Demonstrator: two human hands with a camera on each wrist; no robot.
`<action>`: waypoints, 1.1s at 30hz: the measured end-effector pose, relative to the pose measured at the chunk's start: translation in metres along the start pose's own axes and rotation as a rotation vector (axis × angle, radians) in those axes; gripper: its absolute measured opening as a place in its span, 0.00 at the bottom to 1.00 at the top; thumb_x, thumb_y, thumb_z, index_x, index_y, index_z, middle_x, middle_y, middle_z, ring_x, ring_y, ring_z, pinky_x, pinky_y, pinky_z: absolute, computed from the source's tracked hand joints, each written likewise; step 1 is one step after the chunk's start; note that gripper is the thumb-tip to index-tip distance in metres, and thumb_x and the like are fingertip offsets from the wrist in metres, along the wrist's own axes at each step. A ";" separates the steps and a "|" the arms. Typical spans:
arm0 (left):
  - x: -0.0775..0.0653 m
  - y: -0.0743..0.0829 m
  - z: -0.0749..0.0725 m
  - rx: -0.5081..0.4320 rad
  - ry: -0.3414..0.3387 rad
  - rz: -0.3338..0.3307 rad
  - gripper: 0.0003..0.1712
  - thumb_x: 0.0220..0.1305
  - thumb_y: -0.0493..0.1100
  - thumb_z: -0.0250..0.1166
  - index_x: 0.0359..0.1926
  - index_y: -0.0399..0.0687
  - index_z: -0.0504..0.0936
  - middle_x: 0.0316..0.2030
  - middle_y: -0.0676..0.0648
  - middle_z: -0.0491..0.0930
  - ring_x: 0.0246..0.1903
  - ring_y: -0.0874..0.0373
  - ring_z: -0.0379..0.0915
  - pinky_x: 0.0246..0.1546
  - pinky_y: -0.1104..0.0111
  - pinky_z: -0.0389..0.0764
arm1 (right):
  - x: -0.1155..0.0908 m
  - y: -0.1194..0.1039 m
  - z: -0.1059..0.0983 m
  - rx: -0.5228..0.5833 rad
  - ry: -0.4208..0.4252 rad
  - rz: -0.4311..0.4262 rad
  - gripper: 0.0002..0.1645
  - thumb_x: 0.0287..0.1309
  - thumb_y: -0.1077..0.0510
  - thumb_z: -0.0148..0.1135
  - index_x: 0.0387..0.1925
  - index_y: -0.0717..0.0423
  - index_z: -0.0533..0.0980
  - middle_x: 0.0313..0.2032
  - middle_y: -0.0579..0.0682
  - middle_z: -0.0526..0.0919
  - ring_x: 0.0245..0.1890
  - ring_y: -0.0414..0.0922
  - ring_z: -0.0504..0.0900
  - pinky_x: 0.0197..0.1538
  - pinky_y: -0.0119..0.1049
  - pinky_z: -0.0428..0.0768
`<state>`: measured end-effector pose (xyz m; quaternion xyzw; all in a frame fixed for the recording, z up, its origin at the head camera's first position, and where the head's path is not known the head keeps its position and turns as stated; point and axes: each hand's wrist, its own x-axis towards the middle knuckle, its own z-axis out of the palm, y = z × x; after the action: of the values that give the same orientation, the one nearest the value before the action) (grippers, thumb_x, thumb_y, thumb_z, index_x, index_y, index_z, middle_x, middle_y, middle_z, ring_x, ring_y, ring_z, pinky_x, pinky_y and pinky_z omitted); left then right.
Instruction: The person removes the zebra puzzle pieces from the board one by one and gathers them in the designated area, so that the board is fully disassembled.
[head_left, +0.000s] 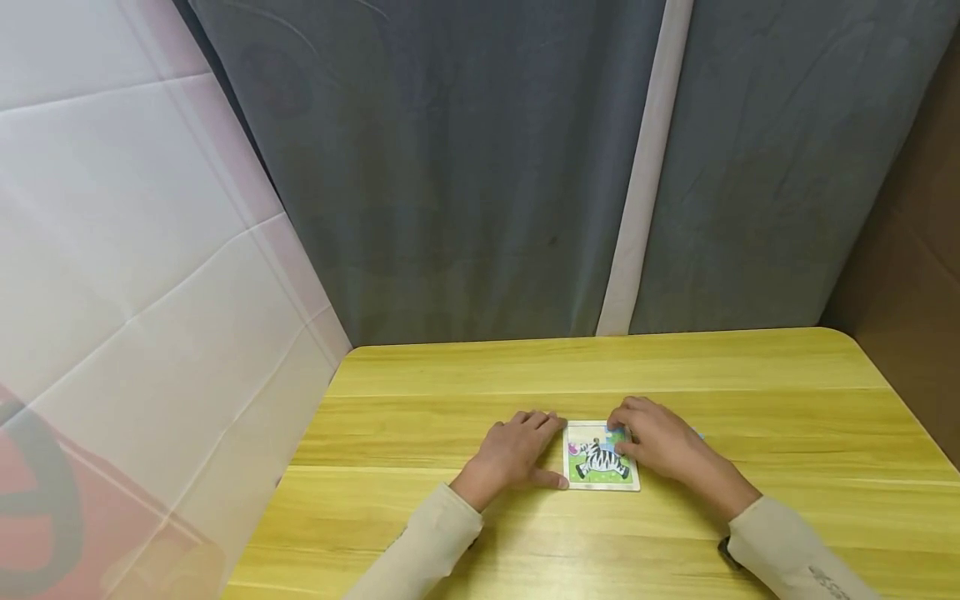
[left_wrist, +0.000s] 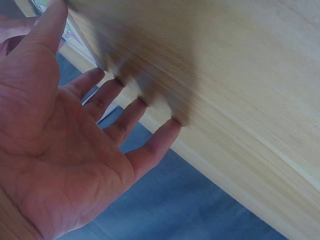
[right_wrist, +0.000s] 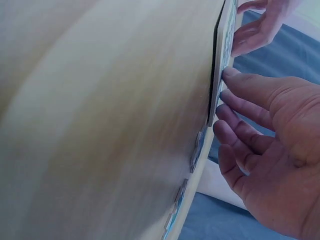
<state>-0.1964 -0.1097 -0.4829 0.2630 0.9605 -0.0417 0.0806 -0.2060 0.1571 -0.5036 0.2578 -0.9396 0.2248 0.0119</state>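
Observation:
A small square jigsaw puzzle (head_left: 602, 462) with a zebra on green grass in a pale frame lies flat on the table. My left hand (head_left: 512, 452) is spread along its left side, thumb and index fingertip at the frame's edge. In the left wrist view the other fingers (left_wrist: 155, 145) reach down to the tabletop. Over the puzzle's upper right part is my right hand (head_left: 660, 437), with thumb and fingertips touching the blue-green area there. That corner is partly hidden under the hand. In the right wrist view the thumb (right_wrist: 250, 86) and fingertips meet the puzzle's face.
Loose puzzle pieces (right_wrist: 197, 151) lie on the wooden table (head_left: 465, 542) just right of the puzzle, mostly hidden behind my right hand in the head view. A grey curtain (head_left: 450, 183) hangs behind the table. White fabric (head_left: 150, 250) stands at the left, a brown panel (head_left: 915, 250) at the right.

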 end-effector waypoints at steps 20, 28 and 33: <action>0.000 0.000 0.000 -0.008 0.000 0.001 0.55 0.57 0.80 0.67 0.80 0.66 0.63 0.77 0.57 0.68 0.74 0.52 0.68 0.60 0.48 0.82 | 0.009 -0.008 -0.004 -0.008 -0.077 0.093 0.15 0.56 0.57 0.81 0.43 0.51 0.84 0.39 0.44 0.79 0.36 0.40 0.73 0.42 0.39 0.77; 0.000 0.000 -0.001 0.005 -0.002 0.001 0.56 0.58 0.80 0.67 0.80 0.65 0.62 0.77 0.56 0.68 0.74 0.52 0.68 0.59 0.49 0.82 | 0.018 -0.013 -0.010 0.003 -0.139 0.100 0.16 0.54 0.60 0.82 0.39 0.53 0.81 0.37 0.46 0.77 0.34 0.42 0.72 0.41 0.39 0.76; 0.000 0.000 -0.001 0.009 0.000 0.003 0.56 0.58 0.80 0.67 0.80 0.65 0.62 0.77 0.56 0.68 0.73 0.51 0.68 0.59 0.49 0.83 | 0.019 -0.012 -0.011 0.030 -0.155 0.115 0.16 0.54 0.60 0.82 0.39 0.53 0.80 0.38 0.47 0.77 0.35 0.42 0.71 0.42 0.39 0.76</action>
<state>-0.1966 -0.1095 -0.4817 0.2648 0.9599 -0.0459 0.0797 -0.2179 0.1433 -0.4865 0.2204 -0.9474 0.2186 -0.0778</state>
